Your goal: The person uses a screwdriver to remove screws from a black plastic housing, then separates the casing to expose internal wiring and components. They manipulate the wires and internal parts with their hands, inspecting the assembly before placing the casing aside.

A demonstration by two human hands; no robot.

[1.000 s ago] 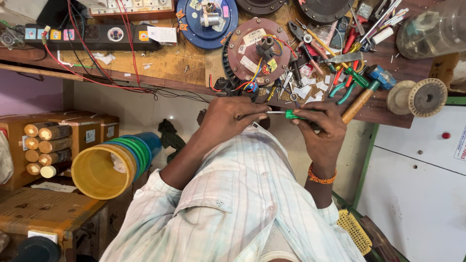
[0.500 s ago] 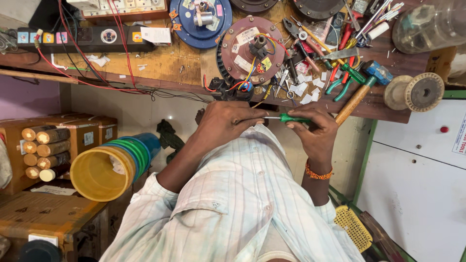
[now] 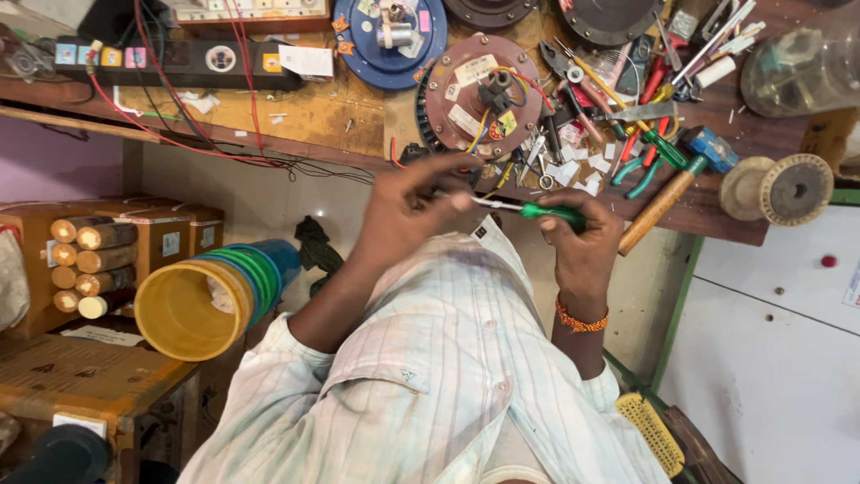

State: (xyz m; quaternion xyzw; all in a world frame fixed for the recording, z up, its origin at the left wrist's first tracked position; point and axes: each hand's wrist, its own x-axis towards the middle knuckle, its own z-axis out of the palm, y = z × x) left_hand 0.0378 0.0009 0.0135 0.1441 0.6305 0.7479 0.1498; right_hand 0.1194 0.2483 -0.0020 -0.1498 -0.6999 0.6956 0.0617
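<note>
Right hand (image 3: 582,242) grips the green screwdriver (image 3: 537,211) firmly; left hand (image 3: 417,202) pinches its tip, which is best kept steady.

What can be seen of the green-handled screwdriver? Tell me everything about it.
The screwdriver has a translucent green handle that looks like plastic and a thin bright metal shaft. It lies nearly level, held in the air just off the workbench edge, above the person's striped shirt. The right hand grips the handle; the left hand pinches the shaft near its tip, which the fingers hide. Nothing else touches it.
</note>
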